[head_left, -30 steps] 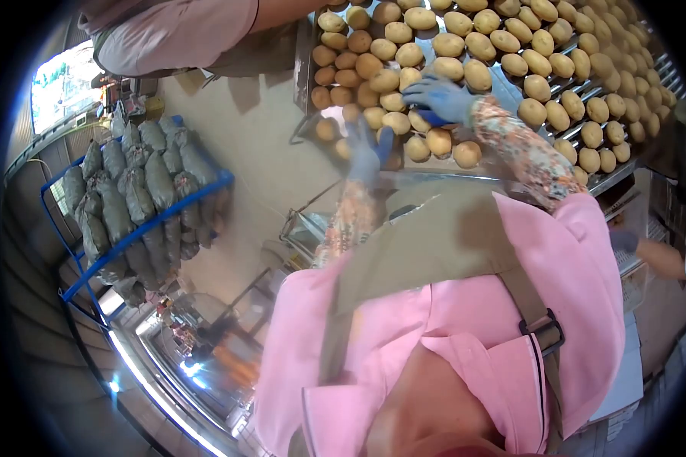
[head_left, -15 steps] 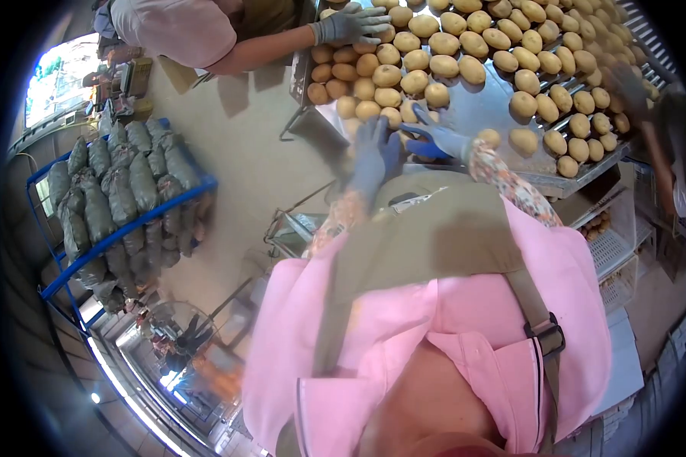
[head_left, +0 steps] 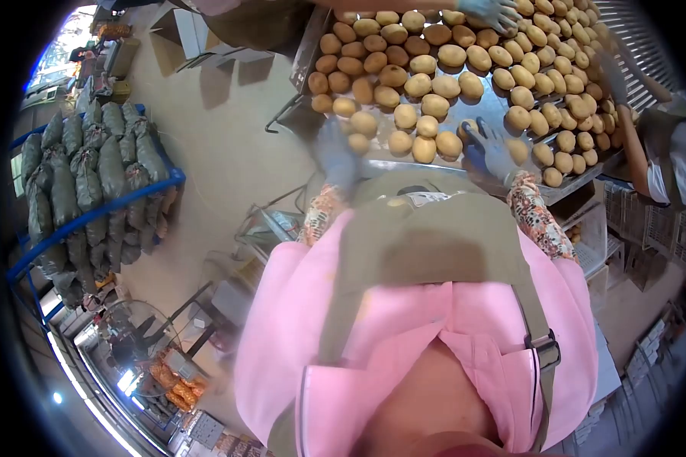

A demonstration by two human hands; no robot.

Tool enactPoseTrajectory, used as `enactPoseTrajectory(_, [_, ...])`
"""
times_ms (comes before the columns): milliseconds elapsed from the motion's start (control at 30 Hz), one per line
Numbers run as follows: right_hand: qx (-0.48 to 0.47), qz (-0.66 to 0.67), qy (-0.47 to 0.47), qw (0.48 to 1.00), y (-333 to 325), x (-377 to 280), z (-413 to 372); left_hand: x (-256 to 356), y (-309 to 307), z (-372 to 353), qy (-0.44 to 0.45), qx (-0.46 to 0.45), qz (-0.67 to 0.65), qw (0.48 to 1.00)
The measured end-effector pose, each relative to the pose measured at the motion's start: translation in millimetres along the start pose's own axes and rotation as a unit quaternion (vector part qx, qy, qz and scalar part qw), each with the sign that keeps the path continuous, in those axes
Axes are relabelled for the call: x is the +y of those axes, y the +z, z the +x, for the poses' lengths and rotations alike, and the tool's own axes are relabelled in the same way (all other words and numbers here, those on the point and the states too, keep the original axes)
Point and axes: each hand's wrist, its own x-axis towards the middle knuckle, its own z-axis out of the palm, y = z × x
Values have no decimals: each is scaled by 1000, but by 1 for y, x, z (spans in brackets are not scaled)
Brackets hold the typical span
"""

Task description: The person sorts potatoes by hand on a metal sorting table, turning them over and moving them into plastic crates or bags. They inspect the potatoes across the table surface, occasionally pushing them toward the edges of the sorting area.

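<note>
Right hand, in a blue-and-grey work glove (head_left: 497,154): I read the fingers as spread, thumb apart, pointing away from the wearer's body over the near part of the flat silver metal table (head_left: 492,108). A partly covered yellow-brown oval potato (head_left: 469,126) lies at the fingertips; I cannot tell its long axis or how firmly it is touched. A rounded tan potato (head_left: 449,145) sits to the left of the thumb, apart from it, with this hand much the nearer of the two. Another smooth tan potato (head_left: 517,151) lies just beside the glove on its outer side.

Left hand, in a blurred grey-blue work glove (head_left: 335,154): I find it at the table's near left corner, with two yellowish oval potatoes (head_left: 363,123) just to the right of its fingers. The farther of these has its long axis running roughly crosswise to the forearm. Blur hides the finger spacing, so I cannot tell whether the fingers are parted or pressed together; I see nothing clearly held. A co-worker's grey-gloved hand (head_left: 492,11) rests among potatoes at the far side, well apart from both.
</note>
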Motion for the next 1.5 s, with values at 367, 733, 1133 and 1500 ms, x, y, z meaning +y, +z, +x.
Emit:
enactPoseTrajectory(367, [-195, 251, -190, 929, 3, -113, 63, 31, -3, 19, 40, -124, 23, 991])
enactPoseTrajectory(733, [30, 16, 319, 947, 5, 9, -32, -26, -6, 27, 139, 23, 32, 989])
enactPoseTrajectory(1133, [-35, 394, -32, 918, -14, -93, 57, 76, 52, 103, 249, -190, -29, 949])
enactPoseTrajectory(1500, [106, 159, 224, 956, 34, 40, -71, 5, -16, 7, 115, -209, 58, 969])
